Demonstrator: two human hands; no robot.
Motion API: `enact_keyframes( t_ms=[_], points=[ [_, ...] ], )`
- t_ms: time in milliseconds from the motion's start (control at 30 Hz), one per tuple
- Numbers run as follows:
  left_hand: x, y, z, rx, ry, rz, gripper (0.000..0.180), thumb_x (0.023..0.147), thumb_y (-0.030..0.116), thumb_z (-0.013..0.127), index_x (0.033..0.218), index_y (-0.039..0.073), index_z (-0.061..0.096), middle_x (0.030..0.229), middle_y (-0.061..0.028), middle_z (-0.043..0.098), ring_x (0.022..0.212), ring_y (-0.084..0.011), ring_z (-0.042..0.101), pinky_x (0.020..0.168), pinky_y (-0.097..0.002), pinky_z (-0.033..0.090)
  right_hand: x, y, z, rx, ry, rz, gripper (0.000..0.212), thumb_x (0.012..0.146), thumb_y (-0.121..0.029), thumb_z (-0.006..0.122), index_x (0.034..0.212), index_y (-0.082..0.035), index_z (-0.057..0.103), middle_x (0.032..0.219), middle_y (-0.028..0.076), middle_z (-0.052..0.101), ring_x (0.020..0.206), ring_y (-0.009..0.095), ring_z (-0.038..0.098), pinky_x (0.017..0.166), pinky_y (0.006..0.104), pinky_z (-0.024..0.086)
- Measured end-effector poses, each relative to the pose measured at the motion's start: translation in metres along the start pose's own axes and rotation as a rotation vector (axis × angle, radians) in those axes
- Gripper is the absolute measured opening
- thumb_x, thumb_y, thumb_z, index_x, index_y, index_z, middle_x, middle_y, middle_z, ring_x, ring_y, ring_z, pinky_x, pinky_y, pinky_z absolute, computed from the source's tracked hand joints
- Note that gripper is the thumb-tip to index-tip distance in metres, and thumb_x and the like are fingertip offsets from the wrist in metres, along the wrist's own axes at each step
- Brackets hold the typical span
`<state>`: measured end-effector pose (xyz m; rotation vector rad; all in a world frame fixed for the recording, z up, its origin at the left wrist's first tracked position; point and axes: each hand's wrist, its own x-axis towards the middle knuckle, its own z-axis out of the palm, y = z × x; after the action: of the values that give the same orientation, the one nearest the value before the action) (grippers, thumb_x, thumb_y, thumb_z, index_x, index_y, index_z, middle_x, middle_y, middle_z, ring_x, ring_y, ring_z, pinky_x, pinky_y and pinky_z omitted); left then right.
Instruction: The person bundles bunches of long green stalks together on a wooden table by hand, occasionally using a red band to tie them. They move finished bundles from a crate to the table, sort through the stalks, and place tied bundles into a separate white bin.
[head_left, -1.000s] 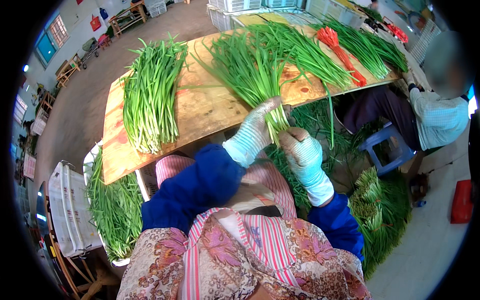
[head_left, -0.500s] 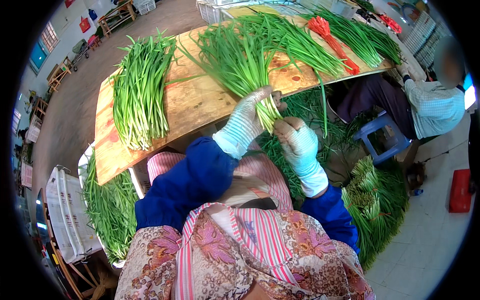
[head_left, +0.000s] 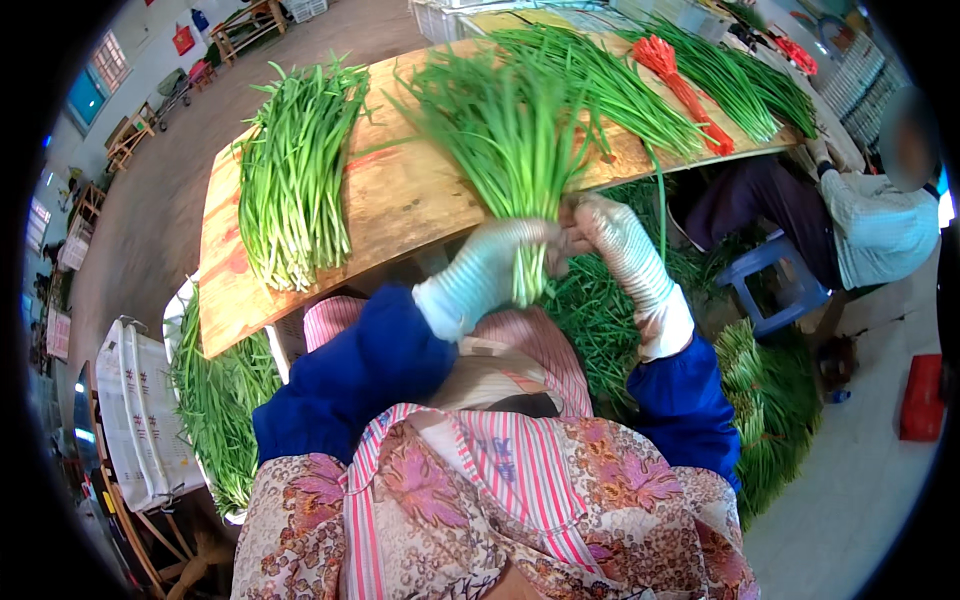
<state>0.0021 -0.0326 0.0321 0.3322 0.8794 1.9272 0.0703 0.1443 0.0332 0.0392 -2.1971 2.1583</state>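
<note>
The left hand (head_left: 492, 268), in a pale ribbed glove below a bright blue sleeve, is wrapped around the lower stalks of a fanned bunch of long, flat green leaves with pale stems (head_left: 520, 165); the stem ends poke out beneath its fist, just off the near edge of a bare, stained plywood table (head_left: 405, 215). The right hand (head_left: 622, 248), gloved alike, is drawn up close to the left one on the bunch's right side, its fingers bent in at the stems; blur hides whether they pinch anything. The leafy tops spread forward of both hands above the table. To the left hand's left lies a thick, neatly laid heap of similar greens (head_left: 300, 180); beyond the right hand, farther up the board, rest another spread of green leaves (head_left: 600, 85) and a gathered hank of red plastic strips (head_left: 680, 92). Below the right hand, loose dark green leaves (head_left: 600, 325) cover the floor. The likeliest trouble is slipping: if the left hand's hold loosened, thin inner stems could slide out and drop onto those leaves. A pull by the right hand on one side could also skew the bunch, leaving its ends uneven, and hard squeezing could bruise the tender stems. The widely fanned tops could snag on the neighbouring spread if the bunch swung to the right.
</note>
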Motion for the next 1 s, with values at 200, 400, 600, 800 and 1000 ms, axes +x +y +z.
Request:
enact_keyframes(
  t_ms=[200,400,600,800,1000],
  points=[
    [-0.064,0.012,0.022,0.442,0.035,-0.185,0.031,0.070,0.010,0.068,0.097,0.003,0.055,0.073,-0.0056,0.059,0.055,-0.0129,0.057,0.049,-0.0236,0.047,0.006,0.003,0.061,0.608,-0.294,0.062,0.059,0.080,-0.037,0.065,0.124,-0.004,0.047,0.110,0.011,0.059,0.096,0.021,0.058,0.087,0.0340,0.046],
    [-0.081,0.013,-0.001,0.455,0.076,-0.210,0.030,0.070,0.009,0.068,0.097,0.005,0.055,0.073,-0.0043,0.058,0.057,-0.0139,0.058,0.050,-0.0252,0.048,0.024,-0.024,0.107,0.797,-0.244,-0.009,0.062,0.076,-0.041,0.066,0.120,0.000,0.050,0.105,0.014,0.060,0.090,0.023,0.061,0.079,0.0346,0.051],
    [-0.067,0.049,0.005,0.406,-0.035,-0.025,0.035,0.074,0.012,0.068,0.105,0.003,0.055,0.091,-0.0041,0.062,0.081,-0.0130,0.059,0.070,-0.0264,0.049,0.069,-0.068,0.101,0.455,-0.047,-0.075,0.035,0.078,-0.028,0.064,0.100,-0.001,0.060,0.080,0.008,0.062,0.070,0.017,0.061,0.063,0.0297,0.052],
    [-0.035,0.103,0.018,0.721,0.030,0.507,0.045,0.074,0.019,0.070,0.112,0.001,0.054,0.095,-0.0050,0.061,0.087,-0.0135,0.056,0.077,-0.0262,0.046,0.108,-0.135,0.082,0.168,-0.132,-0.512,0.032,0.080,-0.025,0.062,0.099,0.000,0.060,0.079,0.008,0.062,0.071,0.016,0.060,0.067,0.0280,0.051],
    [-0.001,0.113,0.004,0.784,0.079,0.632,0.044,0.075,0.015,0.069,0.114,-0.001,0.055,0.102,-0.0044,0.060,0.094,-0.0127,0.055,0.087,-0.0259,0.042,0.133,-0.120,0.068,0.088,-0.066,-0.606,0.028,0.077,-0.016,0.066,0.100,-0.002,0.062,0.084,0.005,0.063,0.077,0.014,0.060,0.072,0.0278,0.049]
  ],
)
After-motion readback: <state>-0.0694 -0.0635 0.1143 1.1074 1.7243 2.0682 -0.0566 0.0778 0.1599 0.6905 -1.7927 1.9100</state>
